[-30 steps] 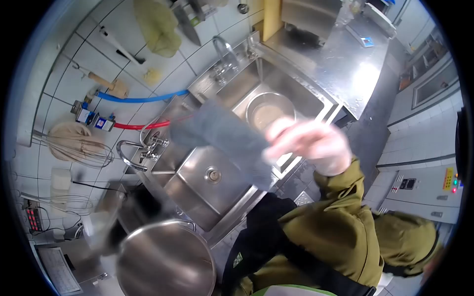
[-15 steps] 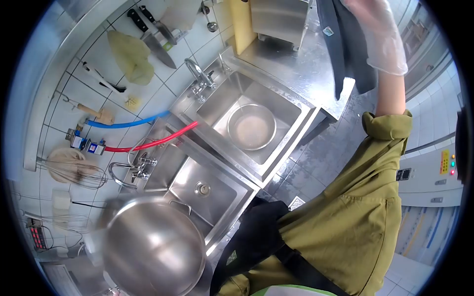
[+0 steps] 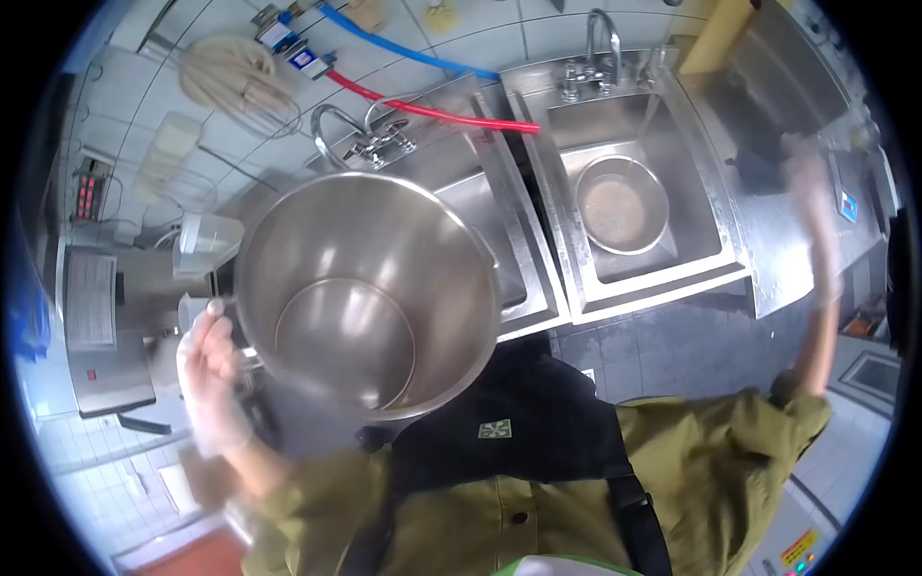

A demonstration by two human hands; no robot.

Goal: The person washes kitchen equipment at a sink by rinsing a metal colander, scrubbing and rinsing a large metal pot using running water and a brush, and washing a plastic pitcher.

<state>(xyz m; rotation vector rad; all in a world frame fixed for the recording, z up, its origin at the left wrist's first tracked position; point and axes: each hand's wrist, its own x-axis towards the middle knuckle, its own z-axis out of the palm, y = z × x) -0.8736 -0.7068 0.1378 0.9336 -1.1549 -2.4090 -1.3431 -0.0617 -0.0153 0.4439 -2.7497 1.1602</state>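
L hand [image 3: 210, 361] now visible nr pot [image 3: 423, 235], part-curled; R hand [image 3: 809, 182] blurred; can't tell either grip.

The big pot [image 3: 360, 240] blocks the way from the left hand [image 3: 213, 360] to the left sink [image 3: 471, 206], covering much of it from view; the left tap [image 3: 336, 130] and red hose [image 3: 451, 117] obstruct its back; open room runs over the worktop [image 3: 778, 274] from the right hand [image 3: 810, 187] to the right sink [image 3: 687, 144], where a bowl [image 3: 622, 171] leaves a passage along its right side; the right tap [image 3: 603, 53] stands behind.
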